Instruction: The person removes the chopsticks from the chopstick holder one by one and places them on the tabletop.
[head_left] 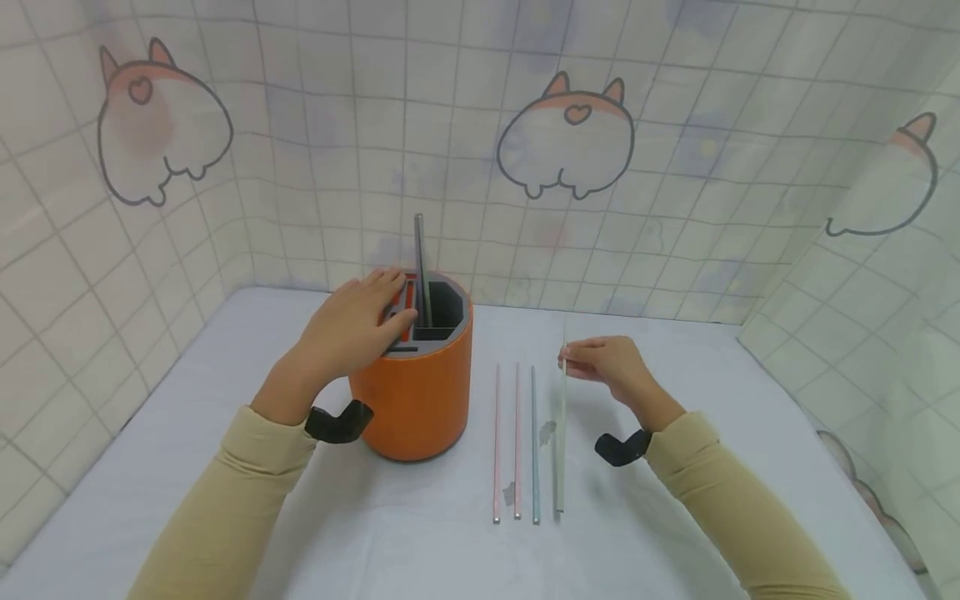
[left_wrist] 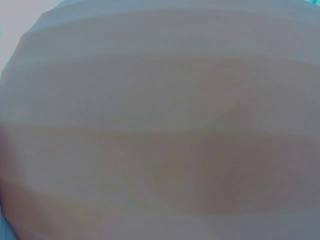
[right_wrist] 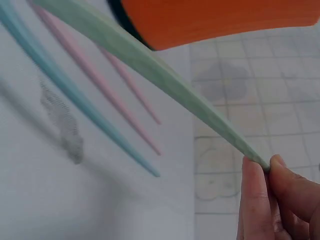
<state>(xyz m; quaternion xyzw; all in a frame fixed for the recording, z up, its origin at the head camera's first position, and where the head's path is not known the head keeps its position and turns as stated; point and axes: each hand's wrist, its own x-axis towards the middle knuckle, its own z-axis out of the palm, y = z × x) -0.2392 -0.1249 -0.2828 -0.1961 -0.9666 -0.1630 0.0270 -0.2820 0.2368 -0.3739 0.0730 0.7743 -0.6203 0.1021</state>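
In the head view, my right hand (head_left: 607, 362) pinches a pale green chopstick (head_left: 561, 442) near its far, thin end. The right wrist view shows thumb and fingertips on the tip of that green chopstick (right_wrist: 175, 90), which is tilted above the table. To its left lie a blue chopstick (head_left: 535, 442) and two pink chopsticks (head_left: 497, 442), side by side. My left hand (head_left: 360, 321) rests, fingers extended, on top of an orange round utensil holder (head_left: 416, 408) with grey dividers. A banded, blurred surface fills the left wrist view.
A tall, thin grey utensil (head_left: 420, 258) stands upright in the holder, beside a dark compartment. The white table (head_left: 420, 533) meets a checked cloth wall (head_left: 442, 167) behind, with more cloth at both sides.
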